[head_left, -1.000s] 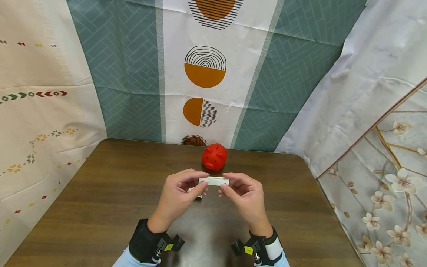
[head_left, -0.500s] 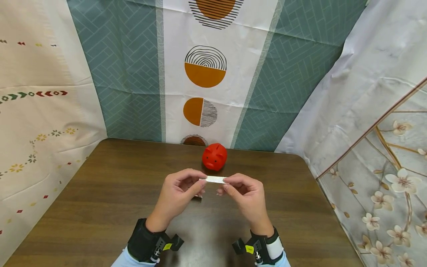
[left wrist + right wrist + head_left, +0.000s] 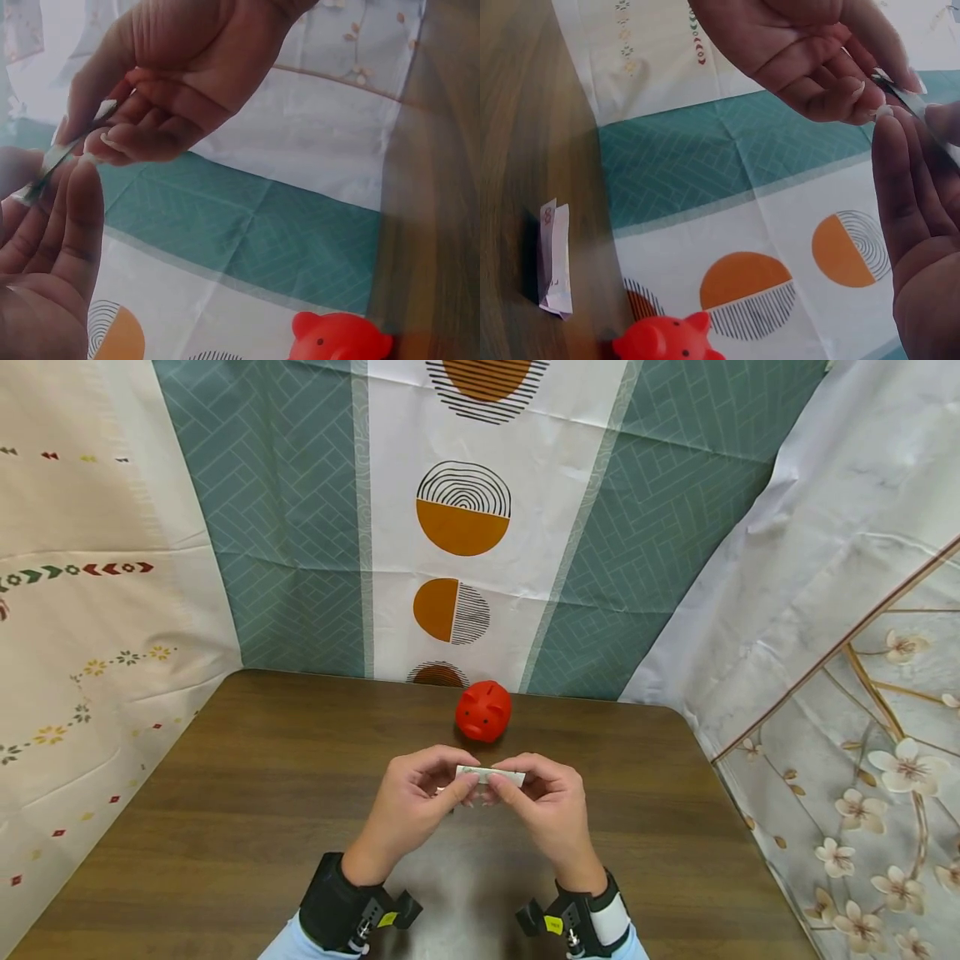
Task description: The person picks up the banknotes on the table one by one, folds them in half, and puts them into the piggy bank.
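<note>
A narrow folded banknote [image 3: 486, 771], pale with a greenish tint, is held above the table in front of the piggy bank. My left hand [image 3: 405, 810] pinches its left part between thumb and forefinger. On the other side my right hand [image 3: 555, 814] pinches it the same way, the two thumbs close together near its middle. The left wrist view shows the banknote [image 3: 52, 161] nearly edge-on between both sets of fingers. A second folded note [image 3: 555, 262], pinkish with printed marks, lies on the table; in the head view my left hand mostly hides it.
Beyond my hands a red piggy bank [image 3: 483, 712] stands near the back edge of the brown wooden table [image 3: 300, 760], its slot on top. Patterned cloths [image 3: 292, 527] hang behind the table and at both sides.
My hands have come closer together along the banknote, thumbs shifting from its ends toward the middle. The strip turned, then dipped slightly toward me. The piggy bank stays put.
</note>
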